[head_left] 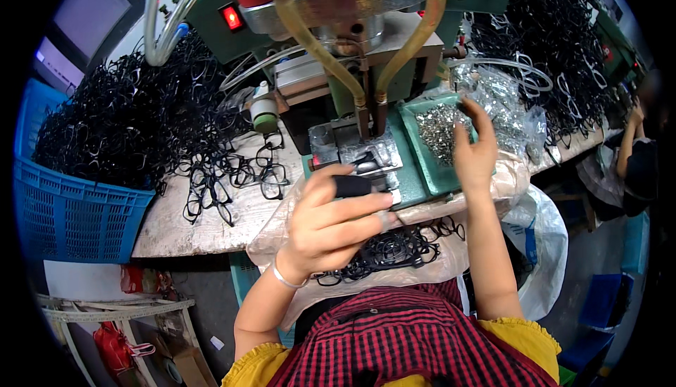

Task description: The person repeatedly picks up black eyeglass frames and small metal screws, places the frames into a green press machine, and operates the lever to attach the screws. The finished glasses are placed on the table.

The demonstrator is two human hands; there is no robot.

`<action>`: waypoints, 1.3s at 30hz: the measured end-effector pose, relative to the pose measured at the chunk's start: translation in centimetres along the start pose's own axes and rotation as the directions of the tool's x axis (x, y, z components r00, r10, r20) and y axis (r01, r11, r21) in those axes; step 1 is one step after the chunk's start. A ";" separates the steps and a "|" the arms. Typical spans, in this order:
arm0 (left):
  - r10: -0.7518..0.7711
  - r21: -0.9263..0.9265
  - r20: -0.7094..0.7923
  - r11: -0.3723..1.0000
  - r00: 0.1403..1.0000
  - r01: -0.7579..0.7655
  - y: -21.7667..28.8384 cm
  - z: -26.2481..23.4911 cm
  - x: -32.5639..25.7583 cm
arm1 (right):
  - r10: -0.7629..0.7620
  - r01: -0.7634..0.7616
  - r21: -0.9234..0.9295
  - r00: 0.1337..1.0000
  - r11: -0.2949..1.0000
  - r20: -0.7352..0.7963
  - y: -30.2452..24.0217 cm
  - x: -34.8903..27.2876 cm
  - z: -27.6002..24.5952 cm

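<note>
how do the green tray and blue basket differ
The green tray is small and shallow; the blue basket is large and deep. The tray is by the right hand; the basket, far left. The tray holds silvery metal parts; eyeglass frames heap at the basket's rim. Both lack lids.

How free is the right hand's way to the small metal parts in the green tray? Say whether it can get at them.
Most likely yes: the right hand is at the right side of the green tray, its fingers beside the small metal parts, and nothing visible blocks them.
</note>
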State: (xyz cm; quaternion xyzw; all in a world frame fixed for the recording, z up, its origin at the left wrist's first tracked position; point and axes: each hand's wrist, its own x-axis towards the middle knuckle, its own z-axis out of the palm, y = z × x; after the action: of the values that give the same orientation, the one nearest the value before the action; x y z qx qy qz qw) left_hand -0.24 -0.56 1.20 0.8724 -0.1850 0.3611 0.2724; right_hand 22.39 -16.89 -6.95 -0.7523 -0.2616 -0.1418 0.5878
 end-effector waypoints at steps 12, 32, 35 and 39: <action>-0.083 0.058 -0.018 0.995 0.996 0.084 0.9 1.2 -2.8 | -0.095 0.212 -0.617 0.971 0.758 0.217 2.2 -2.3 -0.4; -0.791 0.424 -0.346 0.347 0.504 0.837 -13.2 -8.5 -24.3 | -0.158 0.160 -0.242 0.987 0.957 0.027 1.3 -3.0 -1.2; -0.805 0.534 -0.182 0.402 0.565 0.744 -12.0 -6.7 -18.8 | -0.056 0.046 -0.309 0.998 0.950 -0.022 1.6 -4.4 -5.4; -0.688 0.637 -0.366 0.306 0.627 0.708 -8.3 -7.0 -12.8 | 0.057 -0.058 -0.217 0.998 0.974 -0.009 1.7 -5.4 -8.0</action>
State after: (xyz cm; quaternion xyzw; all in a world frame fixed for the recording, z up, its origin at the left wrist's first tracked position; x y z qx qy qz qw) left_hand -8.24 11.84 -6.87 0.8894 0.3754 0.2592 0.0286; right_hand 19.60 -26.04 -9.01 -0.8191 -0.2220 -0.1533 0.5063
